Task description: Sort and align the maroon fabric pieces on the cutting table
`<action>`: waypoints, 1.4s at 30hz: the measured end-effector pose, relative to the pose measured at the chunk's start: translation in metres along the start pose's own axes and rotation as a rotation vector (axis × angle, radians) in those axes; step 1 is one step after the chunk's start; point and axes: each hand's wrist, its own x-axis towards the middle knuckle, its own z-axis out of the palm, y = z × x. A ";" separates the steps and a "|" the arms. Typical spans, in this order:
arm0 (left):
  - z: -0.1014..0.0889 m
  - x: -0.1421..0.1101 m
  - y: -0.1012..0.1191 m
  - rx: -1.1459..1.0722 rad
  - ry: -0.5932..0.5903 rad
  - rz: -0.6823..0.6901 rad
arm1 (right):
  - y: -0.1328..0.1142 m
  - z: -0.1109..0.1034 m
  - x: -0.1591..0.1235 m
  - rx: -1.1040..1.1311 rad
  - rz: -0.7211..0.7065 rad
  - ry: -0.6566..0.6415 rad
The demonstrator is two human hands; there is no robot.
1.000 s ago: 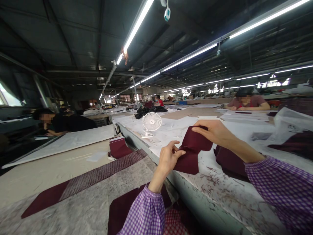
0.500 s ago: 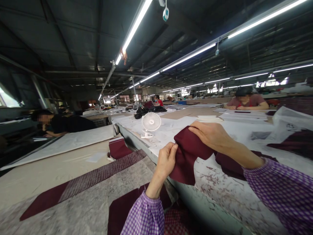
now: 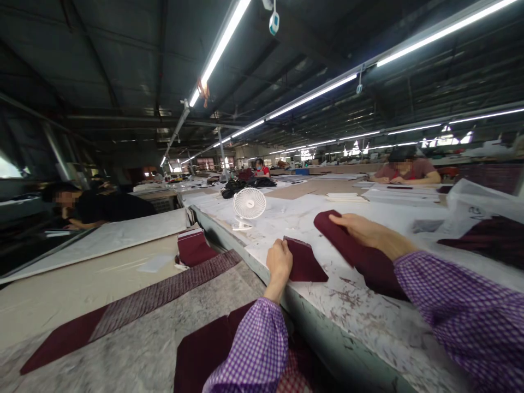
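My left hand (image 3: 279,261) is closed on the near edge of a small dark red fabric piece (image 3: 305,263) that lies flat on the white worktable (image 3: 368,322). My right hand (image 3: 362,229) rests, fingers together, on top of a second, longer dark red fabric piece (image 3: 360,259) lying on the table to the right. Both my sleeves are purple checked.
A small white desk fan (image 3: 248,207) stands behind the fabric. A stack of dark red pieces (image 3: 192,248) and a long dark red strip (image 3: 135,305) lie on the lower table at left. Other people work at tables left (image 3: 90,207) and far right (image 3: 403,169). Plastic-bagged fabric (image 3: 487,218) sits right.
The dark red fabric that both hands held up together has come down onto the table. It now lies as two pieces, one under each hand, with my hands moved apart.
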 end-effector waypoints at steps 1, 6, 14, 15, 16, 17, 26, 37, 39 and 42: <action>0.002 0.001 -0.001 0.000 0.000 -0.023 | 0.005 0.015 0.001 0.054 0.040 -0.086; -0.012 0.016 -0.026 -0.159 -0.068 -0.117 | 0.038 0.057 0.006 0.263 0.283 -0.371; -0.029 0.019 -0.058 -0.797 -0.089 -0.255 | 0.054 0.053 0.008 0.272 0.324 -0.362; -0.026 0.017 -0.058 -0.865 -0.067 -0.273 | 0.054 0.053 0.008 0.259 0.322 -0.359; -0.024 0.015 -0.058 -0.926 -0.056 -0.294 | 0.055 0.054 0.009 0.246 0.323 -0.356; -0.023 0.014 -0.057 -0.981 -0.059 -0.316 | 0.055 0.054 0.009 0.237 0.325 -0.352; -0.061 0.022 -0.057 -1.194 -0.029 -0.378 | 0.053 0.056 0.008 0.166 0.273 -0.344; -0.047 -0.028 -0.045 0.221 -0.277 0.426 | 0.016 0.044 0.005 0.270 0.147 -0.390; -0.045 -0.028 -0.048 0.241 -0.256 0.455 | 0.001 0.044 0.003 0.211 0.095 -0.301; -0.046 -0.030 -0.050 0.117 -0.142 0.451 | -0.017 0.047 0.000 0.075 0.030 -0.148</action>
